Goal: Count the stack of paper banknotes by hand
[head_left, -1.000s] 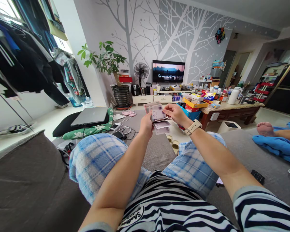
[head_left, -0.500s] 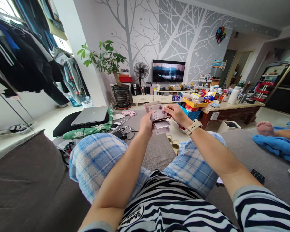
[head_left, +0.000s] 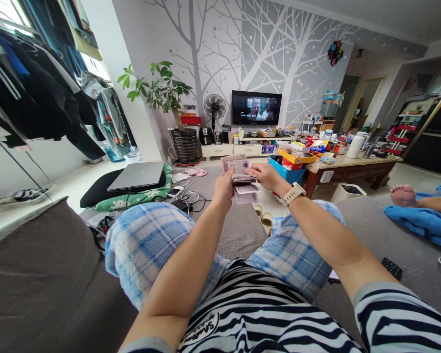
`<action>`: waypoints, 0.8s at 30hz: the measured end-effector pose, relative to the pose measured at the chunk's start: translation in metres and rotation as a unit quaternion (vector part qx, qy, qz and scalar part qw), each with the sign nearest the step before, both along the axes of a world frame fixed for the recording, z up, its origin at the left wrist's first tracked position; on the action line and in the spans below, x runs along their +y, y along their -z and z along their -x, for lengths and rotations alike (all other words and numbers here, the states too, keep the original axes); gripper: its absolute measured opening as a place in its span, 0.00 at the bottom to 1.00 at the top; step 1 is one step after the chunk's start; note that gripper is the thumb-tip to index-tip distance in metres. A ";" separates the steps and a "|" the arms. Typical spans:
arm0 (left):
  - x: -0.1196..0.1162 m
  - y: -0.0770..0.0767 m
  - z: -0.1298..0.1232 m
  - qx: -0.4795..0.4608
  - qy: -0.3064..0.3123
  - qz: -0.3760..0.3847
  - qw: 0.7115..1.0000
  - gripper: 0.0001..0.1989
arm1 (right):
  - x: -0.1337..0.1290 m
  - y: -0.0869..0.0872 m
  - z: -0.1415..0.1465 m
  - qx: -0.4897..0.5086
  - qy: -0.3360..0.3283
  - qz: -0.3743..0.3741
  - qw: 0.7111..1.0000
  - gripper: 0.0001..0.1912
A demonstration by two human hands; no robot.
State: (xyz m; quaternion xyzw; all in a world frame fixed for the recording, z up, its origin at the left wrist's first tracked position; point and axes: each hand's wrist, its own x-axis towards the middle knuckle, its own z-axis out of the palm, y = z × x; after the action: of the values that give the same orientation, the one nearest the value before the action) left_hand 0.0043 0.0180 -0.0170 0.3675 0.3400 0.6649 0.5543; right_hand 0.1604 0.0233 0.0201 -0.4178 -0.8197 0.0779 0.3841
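While we sit on the grey sofa [head_left: 40, 274], our left hand [head_left: 223, 189] is closed around a stack of banknotes [head_left: 239, 172] held above our knees, in front of the television [head_left: 256, 108]. Our right hand [head_left: 267, 175] (watch [head_left: 293, 193] on its wrist) pinches the top notes just beside it.

Pinkish-purple banknotes [head_left: 238, 169]; blue-white plaid shorts [head_left: 147, 242]; black-white striped shirt [head_left: 257, 309]; at three o'clock, a bright blue cloth [head_left: 419, 223].
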 end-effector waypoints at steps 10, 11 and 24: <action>-0.010 -0.004 -0.005 0.045 0.007 -0.001 0.999 0.17 | -0.004 0.001 0.002 -0.085 0.061 -0.072 0.992 0.21; -0.010 -0.005 -0.005 0.043 0.006 0.004 0.999 0.17 | -0.004 0.001 0.002 -0.078 0.067 -0.074 0.992 0.22; -0.009 -0.002 -0.004 0.006 0.029 -0.006 1.000 0.15 | -0.002 -0.001 0.001 0.001 0.055 -0.055 0.997 0.20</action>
State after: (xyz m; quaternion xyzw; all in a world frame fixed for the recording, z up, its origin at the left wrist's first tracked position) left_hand 0.0087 0.0090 -0.0147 0.3841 0.3283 0.6484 0.5694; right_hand 0.1597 0.0214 0.0208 -0.4398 -0.7983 0.0118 0.4114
